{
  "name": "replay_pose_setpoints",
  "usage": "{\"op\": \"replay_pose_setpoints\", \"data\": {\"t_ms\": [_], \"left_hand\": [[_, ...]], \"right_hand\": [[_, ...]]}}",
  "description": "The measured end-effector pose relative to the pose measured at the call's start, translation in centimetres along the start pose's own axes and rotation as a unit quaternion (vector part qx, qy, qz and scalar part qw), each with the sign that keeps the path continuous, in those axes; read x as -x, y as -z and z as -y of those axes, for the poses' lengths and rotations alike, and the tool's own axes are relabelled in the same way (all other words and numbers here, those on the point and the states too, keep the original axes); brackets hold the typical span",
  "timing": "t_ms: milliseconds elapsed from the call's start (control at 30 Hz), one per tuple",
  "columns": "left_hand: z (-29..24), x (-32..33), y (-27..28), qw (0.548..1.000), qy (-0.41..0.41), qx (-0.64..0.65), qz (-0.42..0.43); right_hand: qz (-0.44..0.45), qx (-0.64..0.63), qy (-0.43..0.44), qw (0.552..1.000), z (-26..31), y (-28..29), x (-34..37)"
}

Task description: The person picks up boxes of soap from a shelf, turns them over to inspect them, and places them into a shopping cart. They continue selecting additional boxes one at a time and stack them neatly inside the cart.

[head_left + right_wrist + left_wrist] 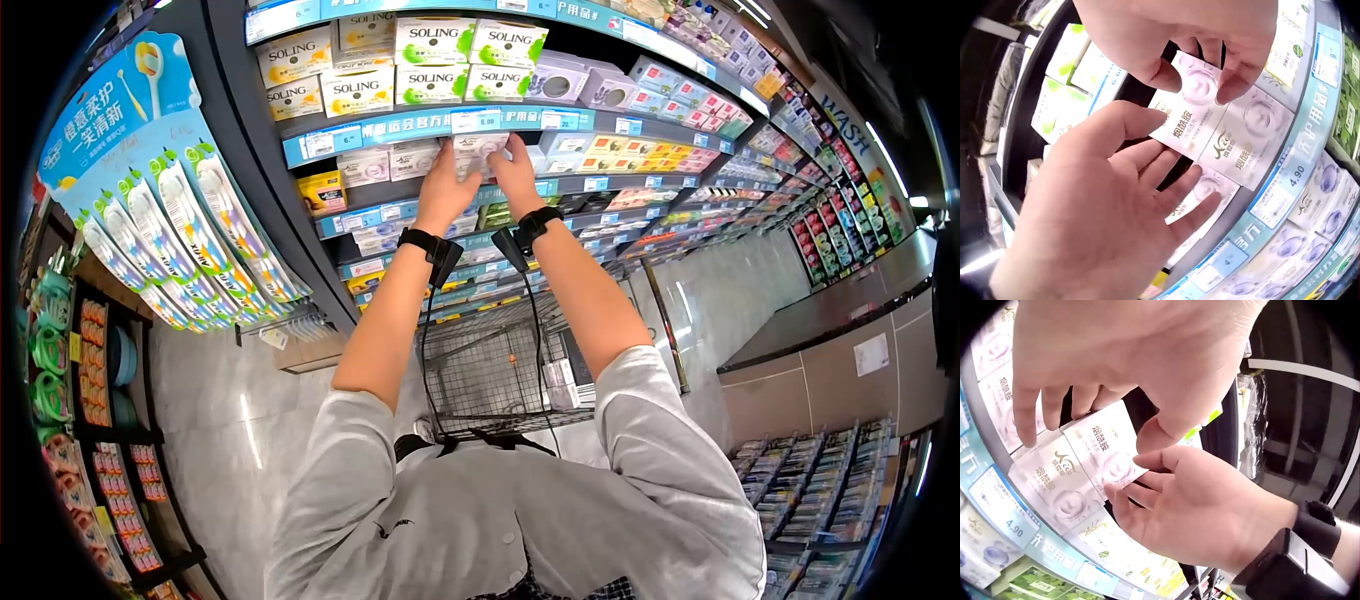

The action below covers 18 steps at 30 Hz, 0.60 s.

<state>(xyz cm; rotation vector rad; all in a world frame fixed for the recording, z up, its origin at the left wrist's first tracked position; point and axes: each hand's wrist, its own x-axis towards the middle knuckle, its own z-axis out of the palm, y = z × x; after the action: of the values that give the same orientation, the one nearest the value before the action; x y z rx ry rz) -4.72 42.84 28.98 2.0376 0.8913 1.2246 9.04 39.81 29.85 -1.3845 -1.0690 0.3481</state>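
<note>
A pale pink soap box point(1104, 440) with a cream-swirl picture and Chinese lettering sits at the shelf front, atop or behind a matching soap box point(1250, 134). My left hand point(447, 192) grips the upper box from its left side, with the thumb at its edge in the right wrist view. From the other side my right hand point(516, 182) pinches a corner of the same box between thumb and fingers. More pink boxes point(412, 160) stand left of the left hand. Fingers hide parts of the held box.
Above is a shelf of SOLING soap boxes point(435, 40), its price rail point(400, 128) overhanging the hands. Yellow-and-white boxes point(630, 158) stand to the right. A wire shopping cart point(480, 375) is below the arms, and a toothbrush display point(165, 190) flanks the shelf at left.
</note>
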Motion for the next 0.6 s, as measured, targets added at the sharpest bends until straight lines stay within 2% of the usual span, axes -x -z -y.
{"op": "replay_pose_setpoints", "data": {"t_ms": [33,67,133,200,300,333,400,467,500,533,567,600], "left_hand": [[0.0,0.3,0.1,1.000,0.000,0.028,0.003],[0.0,0.6,0.3,0.998,0.000,0.056,0.005],[0.0,2.3,0.1,0.996,0.004,0.086,0.001],[-1.7,5.9,1.3,0.963,0.021,0.267,-0.026],[-1.1,11.3,0.5,0.937,0.039,0.343,-0.056],[-1.3,13.6,-0.6,0.923,0.078,0.371,-0.067],[2.1,18.7,-3.9,0.921,0.205,0.330,0.019],[6.1,24.2,-7.8,0.917,0.299,0.234,0.124],[6.7,26.2,-9.2,0.886,0.360,0.249,0.153],[7.3,28.5,-10.5,0.849,0.421,0.261,0.181],[10.0,33.7,-14.0,0.821,0.475,0.231,0.215],[9.5,34.7,-15.0,0.814,0.487,0.223,0.224]], "right_hand": [[0.024,-0.119,-0.078,0.990,0.9,0.2,1.0],[0.023,-0.117,-0.080,0.990,1.6,0.5,1.8],[0.039,-0.133,-0.019,0.990,2.4,1.5,3.5],[0.058,-0.129,-0.023,0.990,2.7,3.0,6.1],[0.096,-0.180,-0.147,0.968,0.9,5.1,11.3],[0.107,-0.187,-0.194,0.957,-0.5,5.4,13.7],[0.235,-0.157,-0.351,0.893,-7.0,6.8,19.0],[0.225,-0.148,-0.454,0.849,-10.3,8.5,24.0],[0.217,-0.153,-0.467,0.843,-12.3,9.7,26.5],[0.232,-0.139,-0.521,0.810,-14.5,11.1,29.2],[0.241,-0.136,-0.587,0.761,-17.3,13.4,32.6],[0.284,-0.171,-0.590,0.737,-19.4,14.5,34.1]]}}
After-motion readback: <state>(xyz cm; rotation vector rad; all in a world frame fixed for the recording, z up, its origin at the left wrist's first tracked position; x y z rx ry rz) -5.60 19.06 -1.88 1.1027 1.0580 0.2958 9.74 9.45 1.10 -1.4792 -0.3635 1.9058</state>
